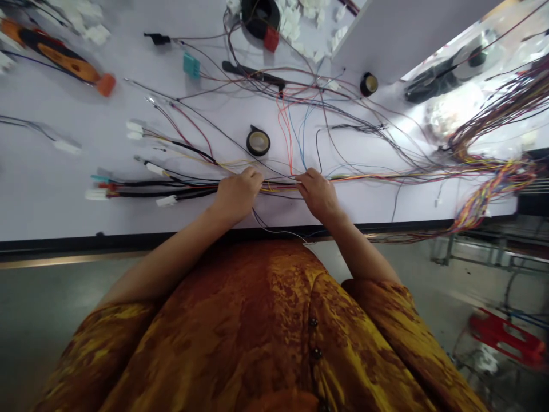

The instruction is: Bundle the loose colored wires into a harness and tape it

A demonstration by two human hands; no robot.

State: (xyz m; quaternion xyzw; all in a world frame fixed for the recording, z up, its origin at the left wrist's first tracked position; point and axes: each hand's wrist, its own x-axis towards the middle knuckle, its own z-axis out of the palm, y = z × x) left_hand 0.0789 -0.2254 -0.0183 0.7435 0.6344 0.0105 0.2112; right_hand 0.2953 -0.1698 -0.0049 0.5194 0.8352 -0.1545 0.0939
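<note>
A bundle of colored wires [278,186] runs left to right along the front of the white table. My left hand [238,193] is closed around it, just right of its black-sleeved branches [158,190]. My right hand [317,193] pinches the wires a short way to the right, where red and blue wires [291,143] join from the back. White connectors [166,201] end the branches at the left. Behind the gap between my hands lies a roll of black tape [258,141], touched by neither hand.
An orange-and-black hand tool [60,54] lies at the back left. A teal connector [191,65], a larger black tape roll [261,17] and a small one [369,84] are farther back. Tangled wires [493,189] spread at the right, some hanging over the table's dark front edge [141,242].
</note>
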